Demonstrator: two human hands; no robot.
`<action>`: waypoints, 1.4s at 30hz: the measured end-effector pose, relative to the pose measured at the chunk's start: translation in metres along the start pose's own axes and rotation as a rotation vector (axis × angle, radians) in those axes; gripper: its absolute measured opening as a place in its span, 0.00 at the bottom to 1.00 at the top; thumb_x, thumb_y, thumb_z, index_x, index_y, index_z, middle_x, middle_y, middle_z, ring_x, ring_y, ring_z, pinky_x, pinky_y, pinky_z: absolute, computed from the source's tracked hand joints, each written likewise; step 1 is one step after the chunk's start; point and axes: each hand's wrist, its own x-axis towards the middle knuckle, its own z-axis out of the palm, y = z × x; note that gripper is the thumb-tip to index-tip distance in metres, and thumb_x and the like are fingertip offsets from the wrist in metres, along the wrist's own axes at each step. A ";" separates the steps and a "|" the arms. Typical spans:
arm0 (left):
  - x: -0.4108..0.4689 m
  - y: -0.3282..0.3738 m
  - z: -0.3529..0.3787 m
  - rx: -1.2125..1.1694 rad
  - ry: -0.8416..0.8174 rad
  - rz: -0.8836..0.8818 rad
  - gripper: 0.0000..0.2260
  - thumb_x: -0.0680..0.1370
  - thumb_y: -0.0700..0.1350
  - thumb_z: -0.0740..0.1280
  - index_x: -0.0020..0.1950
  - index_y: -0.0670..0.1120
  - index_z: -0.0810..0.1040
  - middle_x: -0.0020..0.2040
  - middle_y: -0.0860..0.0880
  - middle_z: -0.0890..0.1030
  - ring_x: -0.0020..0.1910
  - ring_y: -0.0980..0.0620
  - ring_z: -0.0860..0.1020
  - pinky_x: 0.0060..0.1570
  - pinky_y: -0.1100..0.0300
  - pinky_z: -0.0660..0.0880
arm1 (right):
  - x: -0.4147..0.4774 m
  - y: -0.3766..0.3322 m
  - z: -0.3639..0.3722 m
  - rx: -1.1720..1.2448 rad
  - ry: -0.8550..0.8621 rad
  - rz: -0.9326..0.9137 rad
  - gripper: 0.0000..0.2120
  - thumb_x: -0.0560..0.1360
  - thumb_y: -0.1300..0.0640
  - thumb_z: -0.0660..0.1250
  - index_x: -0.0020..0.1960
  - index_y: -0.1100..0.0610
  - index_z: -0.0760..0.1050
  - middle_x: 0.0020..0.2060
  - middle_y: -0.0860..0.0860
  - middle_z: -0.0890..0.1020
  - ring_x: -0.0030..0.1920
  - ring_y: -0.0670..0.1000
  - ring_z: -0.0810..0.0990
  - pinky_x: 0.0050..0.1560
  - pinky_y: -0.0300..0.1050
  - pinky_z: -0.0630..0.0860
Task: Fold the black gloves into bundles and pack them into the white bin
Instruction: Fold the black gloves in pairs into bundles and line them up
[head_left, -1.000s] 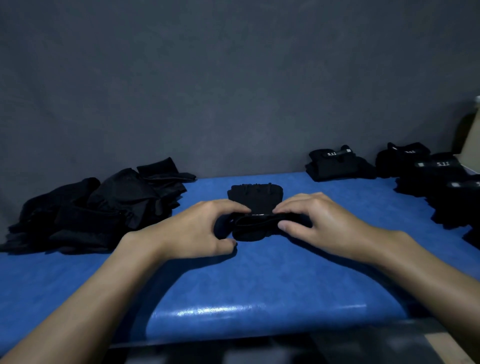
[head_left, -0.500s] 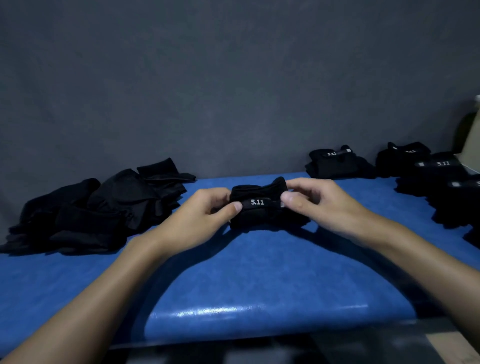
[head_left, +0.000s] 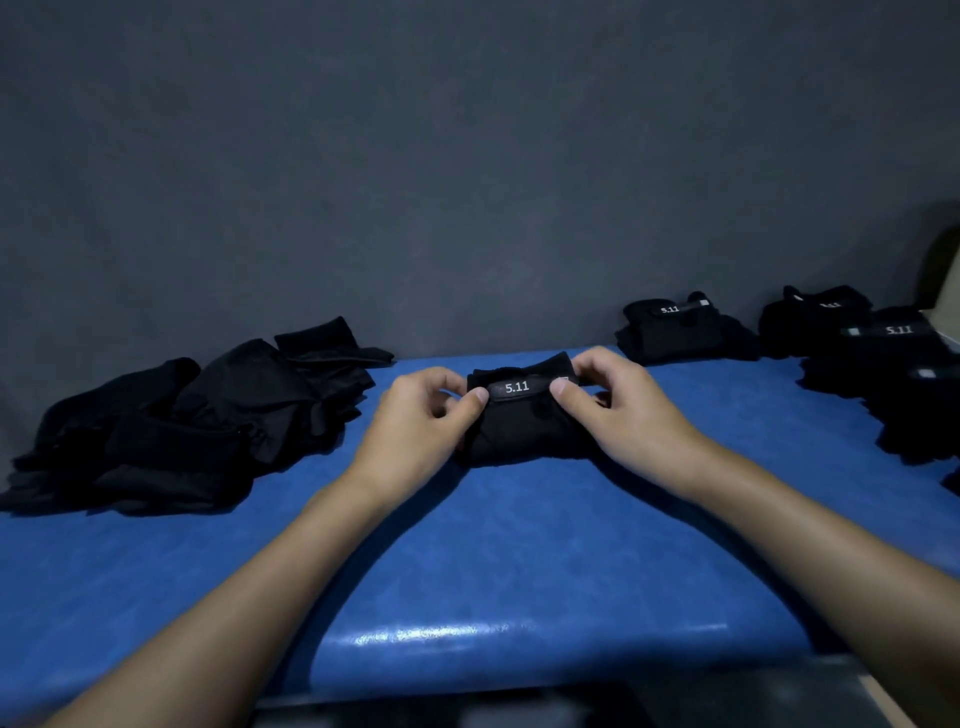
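Two hands work on one black glove bundle (head_left: 524, 431) at the centre of the frame. The bundle sits on the blue table (head_left: 519, 561), near the table's far edge. A strap (head_left: 517, 387) printed "5.11" in white runs across the top of the bundle and faces the camera.

The left hand (head_left: 415, 421) grips the left end of the bundle. Its thumb tip presses on the left end of the strap, and its fingers are curled round the far side of the fabric. The right hand (head_left: 623, 410) grips the right end in the same manner: the thumb tip lies on the right end of the strap, and the fingers curl over the top. Both hands are closed on the bundle.

A pile of loose gloves (head_left: 197, 415) lies on the table at the middle left of the frame, well apart from the hands. One strapped bundle (head_left: 675, 332) sits at the table's far edge, to the upper right of the right hand, with its own "5.11" strap showing. Several more bundles (head_left: 883, 364) are heaped together at the right edge of the frame; their exact count cannot be told. A grey backdrop (head_left: 467, 156) fills the upper half of the frame.
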 end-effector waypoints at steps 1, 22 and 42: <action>0.001 -0.001 0.002 0.001 0.020 -0.007 0.09 0.79 0.48 0.70 0.40 0.47 0.77 0.27 0.42 0.76 0.28 0.50 0.71 0.37 0.45 0.76 | 0.002 0.001 0.002 -0.050 0.009 0.013 0.06 0.78 0.51 0.65 0.44 0.51 0.73 0.38 0.43 0.78 0.37 0.41 0.76 0.42 0.37 0.72; 0.000 -0.007 -0.005 0.104 -0.213 0.115 0.11 0.74 0.54 0.72 0.52 0.54 0.74 0.46 0.53 0.82 0.49 0.49 0.80 0.53 0.45 0.77 | 0.004 0.005 0.002 -0.240 -0.030 0.122 0.28 0.68 0.30 0.61 0.63 0.40 0.61 0.43 0.43 0.80 0.51 0.50 0.78 0.63 0.57 0.70; 0.017 0.029 0.072 0.277 -0.356 0.246 0.22 0.65 0.66 0.70 0.56 0.64 0.71 0.47 0.73 0.76 0.53 0.63 0.76 0.65 0.46 0.69 | -0.028 0.038 -0.097 -0.436 -0.130 0.081 0.34 0.63 0.34 0.70 0.67 0.30 0.63 0.60 0.33 0.75 0.64 0.42 0.72 0.70 0.56 0.65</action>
